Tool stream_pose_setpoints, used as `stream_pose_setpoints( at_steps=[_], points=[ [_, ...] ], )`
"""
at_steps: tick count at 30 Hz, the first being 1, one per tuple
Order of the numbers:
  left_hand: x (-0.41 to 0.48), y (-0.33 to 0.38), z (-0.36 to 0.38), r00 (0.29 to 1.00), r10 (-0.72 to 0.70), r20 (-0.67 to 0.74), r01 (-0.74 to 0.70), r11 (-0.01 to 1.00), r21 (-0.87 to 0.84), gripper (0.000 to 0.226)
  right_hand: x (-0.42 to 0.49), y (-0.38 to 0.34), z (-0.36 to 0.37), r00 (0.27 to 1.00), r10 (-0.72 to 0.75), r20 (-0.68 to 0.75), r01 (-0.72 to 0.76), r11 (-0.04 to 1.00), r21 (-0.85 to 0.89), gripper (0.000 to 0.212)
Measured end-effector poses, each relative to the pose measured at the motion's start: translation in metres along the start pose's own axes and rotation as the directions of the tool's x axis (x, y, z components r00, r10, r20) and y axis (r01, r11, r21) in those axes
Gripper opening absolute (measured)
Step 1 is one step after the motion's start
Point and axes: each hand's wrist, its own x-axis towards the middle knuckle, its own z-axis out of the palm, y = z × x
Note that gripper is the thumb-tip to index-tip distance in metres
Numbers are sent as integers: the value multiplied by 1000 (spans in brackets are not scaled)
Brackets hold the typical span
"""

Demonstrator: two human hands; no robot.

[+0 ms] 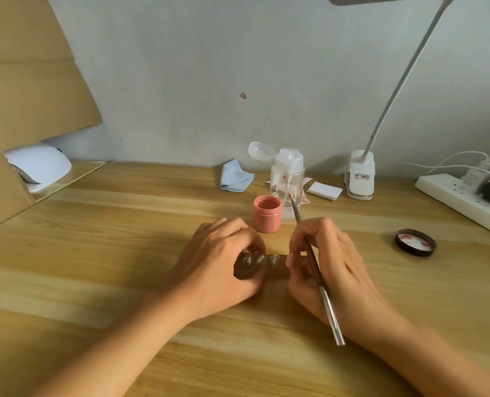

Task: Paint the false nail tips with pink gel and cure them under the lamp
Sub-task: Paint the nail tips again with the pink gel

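A brown holder strip [278,266] lies on the wooden table with clear false nail tips [273,260] stuck on it. My left hand [223,262] grips the strip's left end, fingers curled over it. My right hand [326,267] holds a thin brush [321,285] like a pen, its bristle end pointing up and away toward the jar, and its fingertips touch the strip's right end. An open pink gel jar [267,214] stands just behind the hands. The white curing lamp [39,164] sits far left, partly behind cardboard.
The jar's black lid [415,242] lies to the right. A clear pump bottle [287,176], a blue cloth [235,176], white pads [325,191], a clip desk lamp [361,174] and a power strip [464,200] stand along the wall. Cardboard [23,81] walls off the left.
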Motion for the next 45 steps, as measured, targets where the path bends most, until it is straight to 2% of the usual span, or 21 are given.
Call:
stream_pose_setpoints(
  at_steps=[7,13,21,29,34,36,39,43,45],
  points=[
    [-1,2,1,1000,2,-8,-2,1000,14,19,0,2,3,998,-9,56,13,998,-62,34],
    [-1,3,2,1000,1,2,-1,1000,21,20,-2,5,4,999,1,51,5,994,-106,34],
    [-1,3,3,1000,6,-19,-6,1000,9,21,-4,3,7,999,20,49,-14,993,-114,48],
    [-2,7,5,999,29,-32,-28,999,18,28,-3,1,7,992,-124,-25,116,973,-202,33],
    [-1,1,4,999,10,-45,-8,999,37,22,-2,-2,7,978,-195,-70,179,966,-187,30],
    [1,-6,1,998,-34,-51,39,995,88,21,-3,-4,7,969,-201,-144,182,974,-133,33],
    [3,-23,-7,977,-187,-101,201,968,150,19,-5,-5,6,967,-153,-203,146,988,-52,42],
    [4,-53,-16,891,-449,-71,455,876,160,30,-7,-2,5,980,-64,-190,65,998,2,43],
    [3,-61,-18,839,-542,-44,543,836,74,35,-7,-1,6,984,-34,-174,32,999,-16,43]
  ],
)
